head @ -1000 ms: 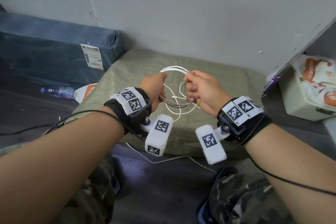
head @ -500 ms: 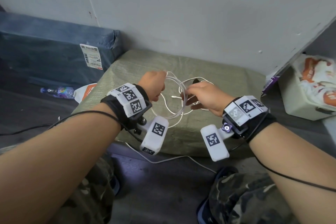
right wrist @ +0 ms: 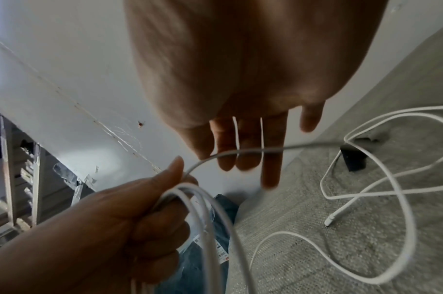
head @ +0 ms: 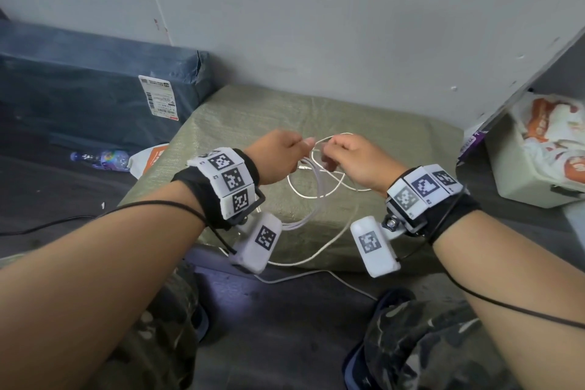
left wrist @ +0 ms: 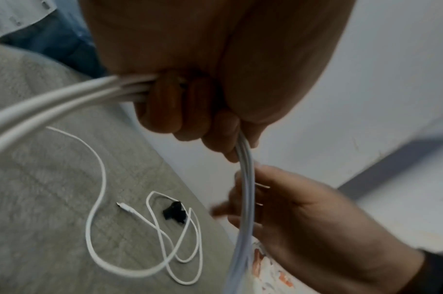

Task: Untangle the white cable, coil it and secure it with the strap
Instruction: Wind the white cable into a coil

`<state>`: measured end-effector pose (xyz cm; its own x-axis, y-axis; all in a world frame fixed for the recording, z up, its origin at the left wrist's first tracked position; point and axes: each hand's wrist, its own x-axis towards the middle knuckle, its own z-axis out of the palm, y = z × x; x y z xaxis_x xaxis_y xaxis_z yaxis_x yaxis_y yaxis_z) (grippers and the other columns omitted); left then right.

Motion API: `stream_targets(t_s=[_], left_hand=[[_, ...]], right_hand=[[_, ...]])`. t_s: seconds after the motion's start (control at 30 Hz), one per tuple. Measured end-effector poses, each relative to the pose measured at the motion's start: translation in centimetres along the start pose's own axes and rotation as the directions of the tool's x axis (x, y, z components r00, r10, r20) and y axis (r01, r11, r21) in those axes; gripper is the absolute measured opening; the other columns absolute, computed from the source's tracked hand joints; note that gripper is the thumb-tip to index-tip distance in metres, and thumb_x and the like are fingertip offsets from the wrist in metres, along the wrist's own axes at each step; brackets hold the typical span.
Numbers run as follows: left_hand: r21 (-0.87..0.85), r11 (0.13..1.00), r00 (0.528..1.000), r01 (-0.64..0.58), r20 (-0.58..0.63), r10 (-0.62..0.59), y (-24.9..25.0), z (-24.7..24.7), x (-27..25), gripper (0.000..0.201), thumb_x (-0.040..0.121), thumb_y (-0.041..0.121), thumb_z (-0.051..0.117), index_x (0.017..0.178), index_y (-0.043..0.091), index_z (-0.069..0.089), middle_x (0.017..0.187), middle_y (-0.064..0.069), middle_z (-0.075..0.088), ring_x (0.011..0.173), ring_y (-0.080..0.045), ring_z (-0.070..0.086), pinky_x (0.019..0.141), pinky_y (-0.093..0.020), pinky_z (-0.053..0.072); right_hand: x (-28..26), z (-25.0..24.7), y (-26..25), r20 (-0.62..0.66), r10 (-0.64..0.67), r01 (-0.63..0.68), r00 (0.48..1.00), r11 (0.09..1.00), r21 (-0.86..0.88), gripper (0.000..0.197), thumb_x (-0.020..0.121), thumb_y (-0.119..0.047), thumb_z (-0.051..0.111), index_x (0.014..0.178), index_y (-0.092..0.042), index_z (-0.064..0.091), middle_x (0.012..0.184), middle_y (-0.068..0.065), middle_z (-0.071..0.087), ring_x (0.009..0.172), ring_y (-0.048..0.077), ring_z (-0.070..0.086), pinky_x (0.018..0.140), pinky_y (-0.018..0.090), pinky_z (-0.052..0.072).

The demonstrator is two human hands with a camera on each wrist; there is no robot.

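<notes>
Over woven sack, left hand gripping white cable

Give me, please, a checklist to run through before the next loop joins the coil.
1. Left hand grips the white cable loops: ok.
2. Right hand holds the next strand: not ok; its fingers are straight and the strand only crosses them.
3. Loose cable free of crossings: not ok; it crosses itself on the sack.
4. Connector lies free: ok.
5. Strap clear of the cable: cannot tell.
</notes>
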<state>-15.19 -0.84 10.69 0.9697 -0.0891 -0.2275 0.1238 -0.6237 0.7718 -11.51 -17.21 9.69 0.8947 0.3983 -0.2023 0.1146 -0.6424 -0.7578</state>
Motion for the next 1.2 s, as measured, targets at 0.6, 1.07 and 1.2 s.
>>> stream_targets(t_s=[0.6, 1.07, 1.2], left_hand=[[-0.302, 0.944, 0.979, 0.130, -0.115, -0.171, -1.1, -0.3, 1.5, 0.045, 0.097, 0.044, 0.038, 0.063, 0.015, 0.041, 0.059, 0.000, 0.036, 0.049, -0.017, 0.032, 0.051, -0.027, 0.031], [-0.702, 0.710, 0.993, 0.060, -0.027, -0.111, -0.5, 0.0, 0.6, 0.038, 0.100, 0.038, 0.037, 0.067, 0.018, 0.039, 0.054, 0.005, 0.029, 0.039, -0.007, 0.025, 0.043, -0.021, 0.027], [-0.677, 0.731, 0.995, 0.083, 0.014, -0.100, -0.4, 0.0, 0.6, 0.038, 0.100, 0.037, 0.038, 0.068, 0.018, 0.042, 0.052, 0.005, 0.031, 0.042, -0.009, 0.028, 0.048, -0.024, 0.035]], right_hand=[[-0.7, 0.8, -1.0, -0.040, 0.004, 0.006, 0.999, 0.971, 0.240, 0.011, 0.096, -0.018, 0.049, 0.100, -0.008, 0.051, 0.068, 0.006, 0.059, 0.040, 0.011, 0.048, 0.045, 0.026, 0.047], [-0.3, 0.8, -0.7, 0.068, 0.140, -0.154, 0.988, 0.798, 0.583, 0.025, 0.097, -0.032, 0.048, 0.085, -0.012, 0.057, 0.062, 0.002, 0.059, 0.066, 0.019, 0.061, 0.073, 0.035, 0.044], [-0.2, 0.8, -0.9, 0.046, 0.134, -0.132, 0.990, 0.756, 0.641, 0.026, 0.099, -0.026, 0.044, 0.077, -0.013, 0.048, 0.048, -0.007, 0.032, 0.036, 0.007, 0.031, 0.056, 0.031, 0.046]])
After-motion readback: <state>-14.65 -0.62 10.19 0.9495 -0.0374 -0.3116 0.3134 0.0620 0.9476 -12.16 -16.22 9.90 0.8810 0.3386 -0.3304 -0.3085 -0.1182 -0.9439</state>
